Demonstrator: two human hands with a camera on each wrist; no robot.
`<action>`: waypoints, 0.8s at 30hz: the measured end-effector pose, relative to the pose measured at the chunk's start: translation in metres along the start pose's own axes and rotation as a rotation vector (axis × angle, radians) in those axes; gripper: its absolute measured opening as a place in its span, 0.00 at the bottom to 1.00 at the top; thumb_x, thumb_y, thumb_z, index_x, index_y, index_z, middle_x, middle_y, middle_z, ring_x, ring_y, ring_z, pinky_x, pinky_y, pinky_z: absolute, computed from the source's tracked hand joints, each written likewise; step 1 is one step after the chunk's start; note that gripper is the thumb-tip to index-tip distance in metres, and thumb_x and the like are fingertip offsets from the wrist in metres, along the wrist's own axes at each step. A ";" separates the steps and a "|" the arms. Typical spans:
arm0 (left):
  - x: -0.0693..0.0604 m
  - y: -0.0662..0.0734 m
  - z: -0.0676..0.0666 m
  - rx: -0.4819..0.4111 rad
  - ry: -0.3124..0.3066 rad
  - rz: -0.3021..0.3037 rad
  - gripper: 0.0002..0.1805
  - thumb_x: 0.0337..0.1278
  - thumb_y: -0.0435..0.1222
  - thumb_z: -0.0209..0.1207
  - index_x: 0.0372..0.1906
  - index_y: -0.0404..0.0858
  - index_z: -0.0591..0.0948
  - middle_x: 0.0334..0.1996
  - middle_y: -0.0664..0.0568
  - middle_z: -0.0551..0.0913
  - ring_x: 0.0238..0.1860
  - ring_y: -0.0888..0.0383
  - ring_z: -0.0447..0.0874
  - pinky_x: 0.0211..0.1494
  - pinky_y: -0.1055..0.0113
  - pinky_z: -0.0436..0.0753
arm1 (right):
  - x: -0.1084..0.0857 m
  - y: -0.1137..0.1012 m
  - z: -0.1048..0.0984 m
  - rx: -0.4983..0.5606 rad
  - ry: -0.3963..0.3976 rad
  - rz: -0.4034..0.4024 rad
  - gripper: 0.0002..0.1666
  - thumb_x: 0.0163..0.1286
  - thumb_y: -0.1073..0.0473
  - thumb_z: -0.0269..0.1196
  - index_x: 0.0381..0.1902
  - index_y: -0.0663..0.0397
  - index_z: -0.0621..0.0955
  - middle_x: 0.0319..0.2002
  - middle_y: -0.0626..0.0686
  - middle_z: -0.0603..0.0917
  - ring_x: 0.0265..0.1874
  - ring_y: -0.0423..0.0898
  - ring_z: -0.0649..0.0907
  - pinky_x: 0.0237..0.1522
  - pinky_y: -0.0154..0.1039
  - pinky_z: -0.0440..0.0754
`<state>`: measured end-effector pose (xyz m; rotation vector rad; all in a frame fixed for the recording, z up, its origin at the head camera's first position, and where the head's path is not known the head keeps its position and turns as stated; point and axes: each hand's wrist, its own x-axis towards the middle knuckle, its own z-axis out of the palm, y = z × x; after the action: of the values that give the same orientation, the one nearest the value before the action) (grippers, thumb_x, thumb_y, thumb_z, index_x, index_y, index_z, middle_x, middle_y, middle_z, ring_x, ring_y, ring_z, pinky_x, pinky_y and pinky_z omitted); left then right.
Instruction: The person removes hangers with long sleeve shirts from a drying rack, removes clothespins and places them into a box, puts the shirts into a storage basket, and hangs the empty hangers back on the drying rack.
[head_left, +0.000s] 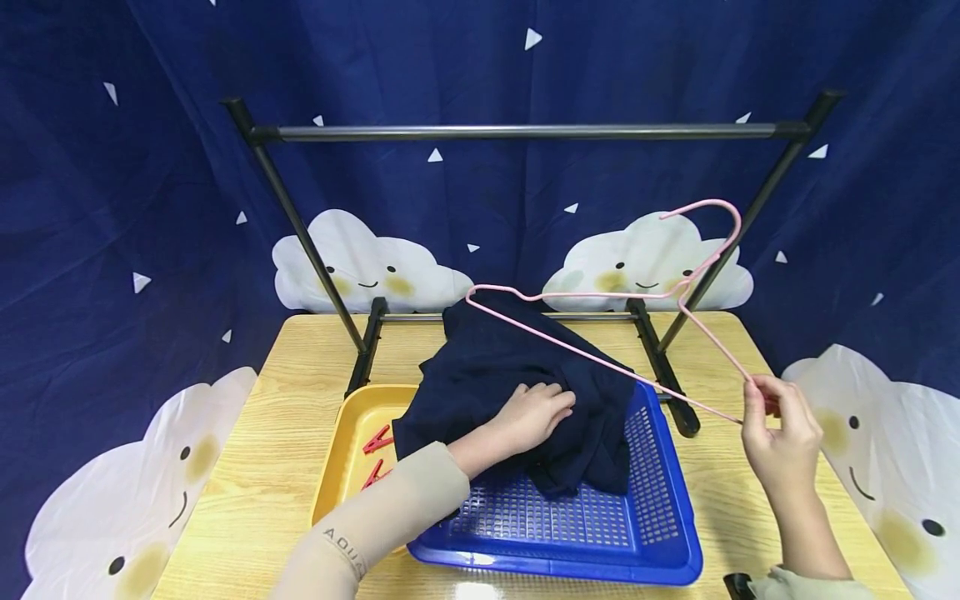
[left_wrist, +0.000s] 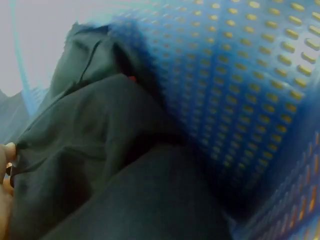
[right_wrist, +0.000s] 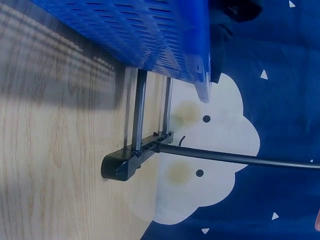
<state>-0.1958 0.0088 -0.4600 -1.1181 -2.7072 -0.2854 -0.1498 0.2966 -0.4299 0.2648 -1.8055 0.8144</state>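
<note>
A dark navy garment [head_left: 480, 367] lies bunched in and over the blue basket [head_left: 555, 567]. My left hand [head_left: 534, 414] is on top of it with curled fingers, gripping the fabric. At the left edge of the left wrist view, the fingers [left_wrist: 7, 155] pinch a fold of the cloth [left_wrist: 95, 120]. On the right, my right hand [head_left: 783, 429] pinches one end of a pink clothes hanger [head_left: 600, 295] between thumb and fingers. The hanger is held up and tilted, its hook at the upper right and its far end over the garment. The right wrist view does not show the hanger.
Behind the basket stands a black garment rack with a horizontal bar [head_left: 525, 132]. Its right foot [right_wrist: 120, 165] rests on the wooden table [head_left: 247, 475]. Left of the basket, a yellow tray [head_left: 327, 467] holds red clothespins [head_left: 377, 439]. A navy cloud-print curtain [head_left: 525, 58] hangs behind.
</note>
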 end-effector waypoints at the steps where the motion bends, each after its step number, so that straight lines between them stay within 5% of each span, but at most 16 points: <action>1: 0.000 0.002 0.003 0.031 -0.023 0.012 0.06 0.66 0.43 0.46 0.39 0.49 0.73 0.34 0.58 0.77 0.36 0.60 0.77 0.33 0.68 0.69 | 0.000 0.000 0.000 -0.001 0.000 0.000 0.10 0.61 0.68 0.59 0.31 0.77 0.77 0.23 0.67 0.75 0.31 0.22 0.70 0.35 0.20 0.66; 5: -0.001 0.008 0.015 0.114 -0.144 0.044 0.10 0.67 0.43 0.45 0.49 0.53 0.71 0.43 0.59 0.76 0.43 0.60 0.75 0.38 0.66 0.71 | -0.002 0.000 0.000 0.003 0.002 0.002 0.10 0.60 0.68 0.59 0.31 0.77 0.77 0.23 0.67 0.75 0.31 0.22 0.70 0.35 0.19 0.66; 13: -0.006 0.015 0.031 0.247 -0.530 0.031 0.28 0.61 0.48 0.51 0.64 0.63 0.58 0.64 0.64 0.62 0.62 0.61 0.60 0.57 0.61 0.67 | -0.003 0.002 0.001 0.008 -0.004 -0.001 0.10 0.60 0.69 0.59 0.30 0.77 0.77 0.22 0.66 0.75 0.31 0.22 0.70 0.35 0.19 0.66; 24: -0.014 0.005 0.067 0.393 -0.705 0.076 0.37 0.63 0.55 0.43 0.69 0.67 0.36 0.70 0.68 0.41 0.68 0.67 0.45 0.67 0.66 0.52 | -0.004 0.000 0.002 0.015 -0.008 0.000 0.10 0.60 0.68 0.59 0.30 0.77 0.77 0.22 0.66 0.74 0.30 0.22 0.70 0.35 0.19 0.67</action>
<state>-0.1897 0.0196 -0.5272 -1.3737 -3.0565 0.7628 -0.1498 0.2943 -0.4342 0.2787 -1.8073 0.8282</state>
